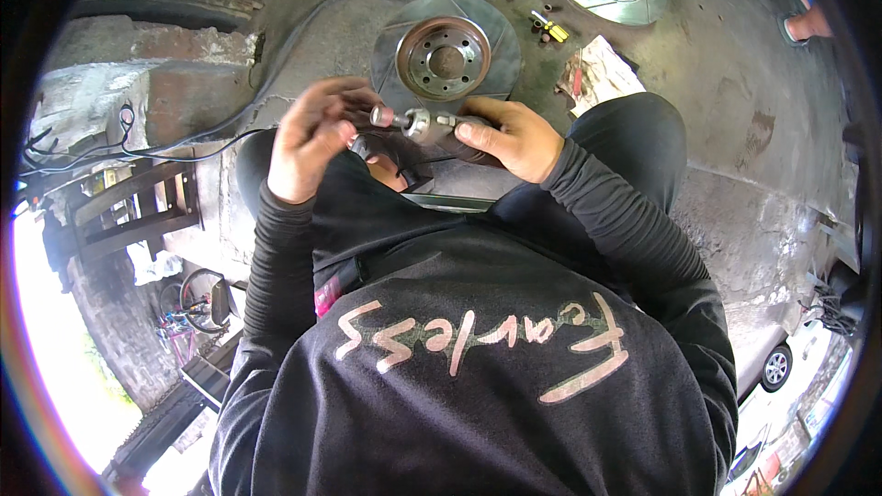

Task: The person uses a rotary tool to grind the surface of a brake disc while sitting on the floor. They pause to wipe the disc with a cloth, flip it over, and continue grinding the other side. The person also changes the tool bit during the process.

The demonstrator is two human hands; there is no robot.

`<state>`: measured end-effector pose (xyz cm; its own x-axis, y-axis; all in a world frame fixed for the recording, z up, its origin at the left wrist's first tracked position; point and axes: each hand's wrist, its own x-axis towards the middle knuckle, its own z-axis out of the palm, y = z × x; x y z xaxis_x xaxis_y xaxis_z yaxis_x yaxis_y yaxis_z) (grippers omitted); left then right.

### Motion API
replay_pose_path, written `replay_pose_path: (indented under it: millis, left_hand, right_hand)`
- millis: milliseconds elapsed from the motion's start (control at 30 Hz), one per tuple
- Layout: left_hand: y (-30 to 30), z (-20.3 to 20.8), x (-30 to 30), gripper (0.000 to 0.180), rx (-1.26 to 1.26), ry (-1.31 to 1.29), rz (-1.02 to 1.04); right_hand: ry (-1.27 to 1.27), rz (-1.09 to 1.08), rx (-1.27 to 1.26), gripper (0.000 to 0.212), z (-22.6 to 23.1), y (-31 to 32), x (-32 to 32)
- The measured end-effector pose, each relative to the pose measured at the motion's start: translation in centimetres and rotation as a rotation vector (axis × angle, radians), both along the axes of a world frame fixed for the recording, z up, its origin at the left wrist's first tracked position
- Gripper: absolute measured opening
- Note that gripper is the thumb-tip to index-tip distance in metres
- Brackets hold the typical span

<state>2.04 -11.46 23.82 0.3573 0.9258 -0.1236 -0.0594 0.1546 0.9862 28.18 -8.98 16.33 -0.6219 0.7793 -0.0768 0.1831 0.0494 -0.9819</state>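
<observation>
Across the space between the left hand [312, 140] and the right hand [516, 140], a rotary tool [425, 128] is lying with its long axis running left to right, its cylindrical tip [380, 117] pointing left and slightly far. The right hand is closing around the dark body. The left hand is sitting nearer the tip, fingers loosely curling and blurring, so I cannot tell whether they are touching it. As I judge it, handling is depending on that tip facing the left fingers. Just beyond, a brake disc [447, 84] is resting flat on the floor [717, 83].
</observation>
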Motion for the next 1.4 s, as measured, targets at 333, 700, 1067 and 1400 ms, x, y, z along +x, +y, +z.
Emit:
replay_pose_path:
  millis: [333, 700, 1067, 1400]
  left_hand:
    - [-3.6, -11.1, 5.1, 0.05, -0.546, -0.598, 0.174]
    - [-2.2, -12.4, 5.4, 0.031, -0.782, -0.52, 0.493]
    - [-2.4, -9.6, 4.5, 0.025, -0.717, -0.662, 0.668]
    - [-2.4, -9.3, 3.9, 0.023, -0.721, -0.673, 0.665]
  right_hand:
    - [0.094, -0.201, -0.119, 0.053, -1.4, -2.5, -4.8]
    - [-1.42, -0.426, 0.029, 0.054, -13.1, 10.1, 10.9]
    - [-0.984, -0.819, 0.041, 0.02, -15.1, 9.4, 13.1]
    - [-1.168, -1.008, 0.551, 0.012, -10.3, 10.9, 12.5]
